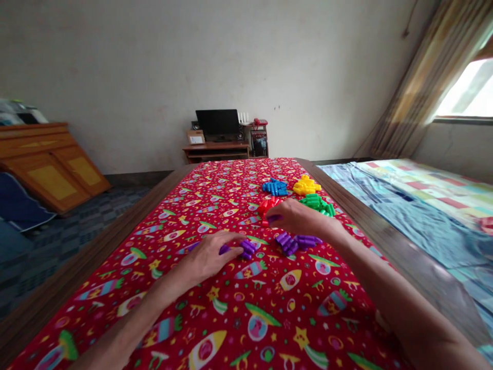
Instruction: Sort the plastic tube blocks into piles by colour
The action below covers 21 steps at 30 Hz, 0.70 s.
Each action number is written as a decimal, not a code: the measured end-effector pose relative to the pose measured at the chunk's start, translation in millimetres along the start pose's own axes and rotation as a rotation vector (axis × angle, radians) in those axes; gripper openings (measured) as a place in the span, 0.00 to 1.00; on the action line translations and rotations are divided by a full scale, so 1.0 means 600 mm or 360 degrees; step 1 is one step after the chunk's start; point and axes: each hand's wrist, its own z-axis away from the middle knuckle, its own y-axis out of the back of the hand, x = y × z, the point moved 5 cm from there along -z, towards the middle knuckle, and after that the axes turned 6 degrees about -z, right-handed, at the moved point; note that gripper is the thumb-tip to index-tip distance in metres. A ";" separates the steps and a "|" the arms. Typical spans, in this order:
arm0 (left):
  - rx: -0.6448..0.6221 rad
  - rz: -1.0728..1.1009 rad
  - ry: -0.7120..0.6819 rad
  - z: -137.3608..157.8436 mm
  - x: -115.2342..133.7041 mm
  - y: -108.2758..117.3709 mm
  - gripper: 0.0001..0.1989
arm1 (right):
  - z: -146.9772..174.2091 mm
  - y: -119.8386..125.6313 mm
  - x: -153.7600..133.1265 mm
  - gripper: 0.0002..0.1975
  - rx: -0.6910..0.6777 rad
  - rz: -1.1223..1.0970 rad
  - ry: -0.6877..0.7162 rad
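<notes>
My left hand (216, 253) rests low over the cloth, its thumb and index finger curved around a small cluster of short purple plastic cylinders (249, 249). Another bit of purple shows between thumb and palm. Farther right, my right hand (296, 215) is closed on a purple cylinder (274, 219) and hovers beside the red cylinders (268, 205), hiding some of them. Just below it lies a loose pile of purple cylinders (290, 243). Green cylinders (318, 203) sit behind my right wrist, with blue cylinders (275, 187) and yellow cylinders (306, 185) beyond.
A red patterned cloth (215, 318) covers the long table, whose dark wooden edge (435, 277) shows on both sides. A bed (385, 205) stands on the right. At the far wall is a desk with a monitor (217, 123); a wooden cabinet (54, 164) is left.
</notes>
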 end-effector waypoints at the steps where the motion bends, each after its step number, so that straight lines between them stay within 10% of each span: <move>1: 0.0004 -0.0214 -0.0048 0.000 -0.007 0.009 0.17 | 0.007 0.003 0.021 0.09 -0.0107 0.0040 -0.0087; 10: -0.0335 -0.0744 0.0015 0.025 -0.071 0.010 0.23 | 0.025 -0.004 0.080 0.08 -0.0260 0.0259 -0.0380; 21: 0.0149 -0.0288 0.0265 -0.004 -0.067 0.027 0.18 | 0.008 0.011 -0.007 0.10 0.0081 0.0315 -0.0022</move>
